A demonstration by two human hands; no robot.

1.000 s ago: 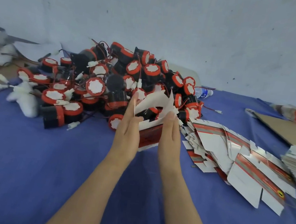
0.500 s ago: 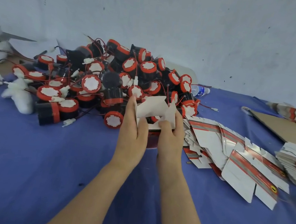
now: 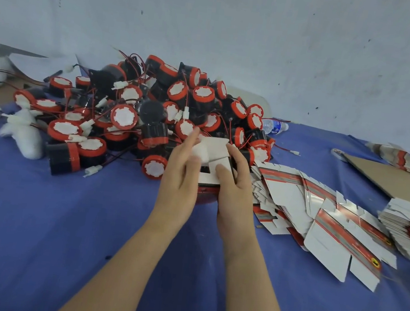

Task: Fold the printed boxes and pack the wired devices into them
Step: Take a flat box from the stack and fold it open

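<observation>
Box point(image 3: 211, 156), half-folded, sits between both hands just above the blue-clothed counter point(image 3: 33, 224), approx mid-frame, just in front of the pile of wired devices point(image 3: 135, 120). White flaps point up & away toward the pile. Red printed body is low btwn the palms. Long axis approx near-to-far, tilted up. Left hand point(image 3: 180, 178) grips the box's left side, fingertips at the top flap. Right hand point(image 3: 237, 185) grips the right side, thumb pressing a flap. Flat boxes point(image 3: 297, 201) fan out just right of the right hand, w/ a taller stack point(image 3: 408, 226) at the right edge. Cardboard sheet point(image 3: 398, 181) & bottle point(image 3: 273, 126) lie further back. Counter runs wide on the near side & left of the forearms.
</observation>
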